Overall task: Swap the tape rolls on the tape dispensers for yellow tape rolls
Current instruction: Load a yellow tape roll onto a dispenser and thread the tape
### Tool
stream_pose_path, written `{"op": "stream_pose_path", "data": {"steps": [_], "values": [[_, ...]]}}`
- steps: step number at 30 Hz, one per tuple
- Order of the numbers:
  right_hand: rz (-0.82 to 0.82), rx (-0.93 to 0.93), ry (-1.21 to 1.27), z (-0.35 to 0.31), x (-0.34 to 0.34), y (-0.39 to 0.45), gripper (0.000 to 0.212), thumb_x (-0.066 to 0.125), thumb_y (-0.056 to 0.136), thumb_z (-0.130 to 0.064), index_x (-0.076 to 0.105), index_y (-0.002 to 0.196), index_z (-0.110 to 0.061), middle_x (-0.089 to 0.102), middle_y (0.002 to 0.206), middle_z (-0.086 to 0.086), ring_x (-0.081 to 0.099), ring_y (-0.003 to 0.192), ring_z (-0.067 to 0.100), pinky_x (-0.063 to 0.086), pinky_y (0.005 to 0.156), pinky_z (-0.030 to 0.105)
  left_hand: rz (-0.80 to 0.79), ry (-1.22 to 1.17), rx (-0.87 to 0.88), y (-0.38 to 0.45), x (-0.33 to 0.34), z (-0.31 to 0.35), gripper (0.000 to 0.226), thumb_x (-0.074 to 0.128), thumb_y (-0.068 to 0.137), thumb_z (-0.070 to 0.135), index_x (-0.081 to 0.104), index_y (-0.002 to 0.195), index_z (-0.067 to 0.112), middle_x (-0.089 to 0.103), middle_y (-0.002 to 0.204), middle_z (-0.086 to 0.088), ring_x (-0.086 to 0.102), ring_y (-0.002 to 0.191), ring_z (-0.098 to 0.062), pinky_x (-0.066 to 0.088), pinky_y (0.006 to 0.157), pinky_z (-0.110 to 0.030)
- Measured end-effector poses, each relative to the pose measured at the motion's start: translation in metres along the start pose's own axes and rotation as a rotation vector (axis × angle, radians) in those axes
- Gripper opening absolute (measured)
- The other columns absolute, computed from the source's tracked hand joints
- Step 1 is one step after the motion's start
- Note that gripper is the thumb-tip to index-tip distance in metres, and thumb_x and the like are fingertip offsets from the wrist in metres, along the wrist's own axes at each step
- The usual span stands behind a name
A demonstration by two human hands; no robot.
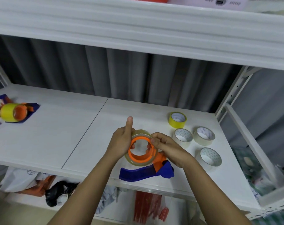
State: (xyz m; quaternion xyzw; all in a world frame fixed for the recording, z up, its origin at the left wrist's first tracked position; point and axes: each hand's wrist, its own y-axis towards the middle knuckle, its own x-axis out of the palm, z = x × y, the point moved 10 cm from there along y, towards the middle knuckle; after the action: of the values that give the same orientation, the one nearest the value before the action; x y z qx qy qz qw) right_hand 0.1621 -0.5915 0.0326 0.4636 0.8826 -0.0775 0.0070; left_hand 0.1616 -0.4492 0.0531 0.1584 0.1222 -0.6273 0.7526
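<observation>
The white shelf (56, 135) carries everything, under an upper shelf board. At its far left lies a blue-and-orange dispenser (26, 111) already loaded with a yellow roll (7, 112), so by the look of it at least one swap is done; more blue and orange parts sit at the left edge, too cropped to read. At the front middle lies the second dispenser (146, 172), its blue handle stretched roughly left to right along the shelf edge, its long axis running that way, with the orange hub (141, 150) rising from the right part and its open face turned up toward the camera. A clear tape roll (138, 161) is seated round that hub, so this swap seems at the removal step. The left hand (121, 142) grips the roll's left side, thumb sticking straight up, fingers hooked inside the hub. The right hand (165, 146) pinches the roll's upper right rim. To the right stand three pale rolls, and behind them one spare yellow tape roll (177, 119), on its side face, hole upward, well apart from both hands — presumably the one to fit next
</observation>
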Motion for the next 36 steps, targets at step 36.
{"op": "stream_pose_path", "data": {"steps": [36], "values": [[0.465, 0.174, -0.018, 0.048, -0.019, -0.001, 0.033, 0.037, 0.099, -0.006, 0.064, 0.080, -0.012, 0.064, 0.060, 0.005, 0.051, 0.036, 0.006, 0.041, 0.041, 0.012, -0.083, -0.450, -0.181, -0.006, 0.013, -0.046, 0.021, 0.039, 0.098, 0.027, 0.056, 0.090, 0.017, 0.060, 0.097, -0.009, 0.056, 0.090, -0.024, 0.046, 0.077, -0.040]]}}
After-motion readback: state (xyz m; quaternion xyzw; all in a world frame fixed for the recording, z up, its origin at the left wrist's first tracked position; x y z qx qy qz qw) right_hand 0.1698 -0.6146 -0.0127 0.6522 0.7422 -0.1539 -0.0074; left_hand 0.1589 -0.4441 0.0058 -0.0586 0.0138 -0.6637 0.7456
